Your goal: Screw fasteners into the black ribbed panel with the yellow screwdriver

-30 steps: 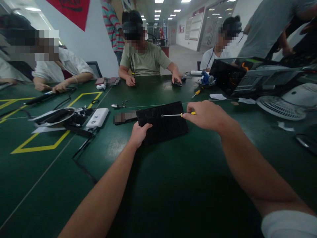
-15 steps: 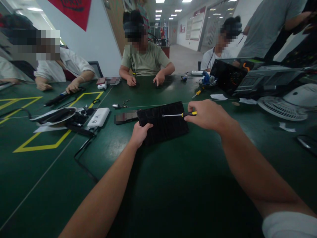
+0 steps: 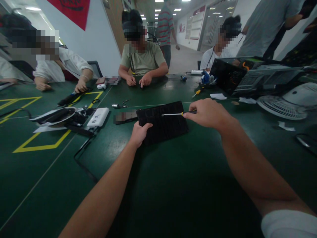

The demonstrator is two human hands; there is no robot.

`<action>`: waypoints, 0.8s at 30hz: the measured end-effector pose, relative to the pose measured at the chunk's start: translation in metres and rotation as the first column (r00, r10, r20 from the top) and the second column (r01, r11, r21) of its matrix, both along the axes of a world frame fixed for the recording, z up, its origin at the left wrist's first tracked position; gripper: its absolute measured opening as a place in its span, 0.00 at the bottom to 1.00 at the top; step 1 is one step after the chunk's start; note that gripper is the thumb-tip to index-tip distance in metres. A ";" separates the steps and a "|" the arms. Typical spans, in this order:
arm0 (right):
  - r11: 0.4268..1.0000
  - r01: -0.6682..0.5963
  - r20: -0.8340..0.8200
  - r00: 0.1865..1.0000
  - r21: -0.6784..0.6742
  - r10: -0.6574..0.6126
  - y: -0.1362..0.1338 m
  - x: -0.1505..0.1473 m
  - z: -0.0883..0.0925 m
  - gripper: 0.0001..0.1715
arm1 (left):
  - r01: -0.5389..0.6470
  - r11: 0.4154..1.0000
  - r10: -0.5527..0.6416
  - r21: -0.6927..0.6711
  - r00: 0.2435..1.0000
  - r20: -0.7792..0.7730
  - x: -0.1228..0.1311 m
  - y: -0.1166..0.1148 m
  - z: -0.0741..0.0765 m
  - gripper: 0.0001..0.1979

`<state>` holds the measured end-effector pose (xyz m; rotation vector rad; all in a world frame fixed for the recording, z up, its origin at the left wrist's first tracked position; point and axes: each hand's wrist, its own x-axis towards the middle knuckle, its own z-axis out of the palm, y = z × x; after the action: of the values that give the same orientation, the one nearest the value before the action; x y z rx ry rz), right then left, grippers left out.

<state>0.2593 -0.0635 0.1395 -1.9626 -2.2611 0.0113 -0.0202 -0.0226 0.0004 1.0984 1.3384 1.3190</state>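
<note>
A flat black panel (image 3: 163, 124) with a ribbed surface is tilted up over the green table in front of me. Its left edge is gripped by my left hand (image 3: 140, 134), the thumb lying across the front face. In my right hand (image 3: 209, 113) is a screwdriver (image 3: 173, 114) with a black and yellow handle, held pinched and level. The shaft crosses the panel's face, and its tip lies near the middle of the panel. Whether the tip sits on a screw is too small to tell. Behind the panel's left side lies a phone-like slab (image 3: 125, 117).
To the left are a white power bank (image 3: 98, 117) and a black-and-metal assembly (image 3: 61, 116) with a cable. Small metal parts (image 3: 119, 105) lie beyond the panel. At right are another screwdriver (image 3: 197, 92), a white fan (image 3: 284, 102) and an open computer case (image 3: 247, 76). Other people sit opposite.
The screwdriver handle shows less yellow, as if turned within my right hand; panel and left hand stay put. Across the table, co-workers' hands have shifted, and a person in a striped shirt has appeared behind.
</note>
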 end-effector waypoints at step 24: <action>0.999 -0.044 -0.034 0.998 -0.005 0.044 0.002 0.005 -0.002 0.15 | -0.005 1.000 0.005 -0.012 1.000 0.011 0.000 0.000 0.000 0.20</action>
<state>0.2642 -0.0613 0.1371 -1.9005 -2.2850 0.0558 -0.0201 -0.0227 0.0005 1.0787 1.3407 1.3174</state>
